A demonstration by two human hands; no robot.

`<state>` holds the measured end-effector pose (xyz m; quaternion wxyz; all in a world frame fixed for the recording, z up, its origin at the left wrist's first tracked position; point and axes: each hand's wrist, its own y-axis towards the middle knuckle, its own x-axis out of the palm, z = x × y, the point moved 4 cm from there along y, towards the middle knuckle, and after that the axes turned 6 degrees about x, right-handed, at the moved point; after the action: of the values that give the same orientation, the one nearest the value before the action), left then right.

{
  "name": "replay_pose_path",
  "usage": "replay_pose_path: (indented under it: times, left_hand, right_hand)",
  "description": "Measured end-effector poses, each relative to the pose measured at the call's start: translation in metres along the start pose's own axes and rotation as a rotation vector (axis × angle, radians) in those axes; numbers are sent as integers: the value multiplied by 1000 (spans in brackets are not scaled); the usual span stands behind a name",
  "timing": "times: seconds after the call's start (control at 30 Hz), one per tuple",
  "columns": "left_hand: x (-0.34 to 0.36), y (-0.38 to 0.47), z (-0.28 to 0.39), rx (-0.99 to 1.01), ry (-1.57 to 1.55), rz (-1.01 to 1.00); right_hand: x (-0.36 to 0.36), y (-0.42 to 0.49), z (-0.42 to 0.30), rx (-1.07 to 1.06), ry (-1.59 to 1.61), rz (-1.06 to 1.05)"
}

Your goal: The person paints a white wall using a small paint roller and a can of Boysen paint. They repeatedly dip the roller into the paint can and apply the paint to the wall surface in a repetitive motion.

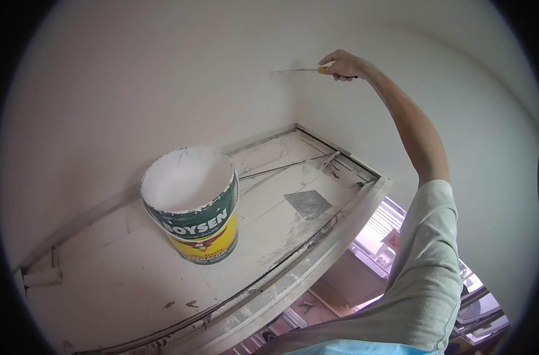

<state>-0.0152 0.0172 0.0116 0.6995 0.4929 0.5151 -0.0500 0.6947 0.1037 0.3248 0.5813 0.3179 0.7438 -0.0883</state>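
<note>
My right hand (344, 65), at the end of an outstretched arm, grips the yellow and dark handle of a thin-bladed tool (298, 70), perhaps a putty knife seen edge-on. Its far end is at or close to the pale wall by the corner; whether it touches is unclear. Below and to the left, an open Boysen paint bucket (203, 235), green and yellow with a wire handle, stands upright on a dusty white surface. White residue coats its inside and rim. My left hand is out of view.
The dusty surface (132, 284) has a raised metal frame edge (269, 306) along its near side. A grey square patch (308, 204), a thin rod (287, 167) and some wires (331, 166) lie near the corner. Beyond the edge, a lower room area with furniture shows far below.
</note>
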Motion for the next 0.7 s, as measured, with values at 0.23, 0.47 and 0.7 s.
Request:
replay_pose_path:
  times: [0.23,0.47,0.7]
  left_hand:
    - [8,-12,-6,-4,15,-84]
    - [15,-5,-4,11,50,-6]
    - [14,-9,-5,16,70,23]
  right_hand:
    - [-69,-74,33,-70,209,333]
    - [-108,-178,71,-66,383,608]
    - [-114,-308,86,-19,481,805]
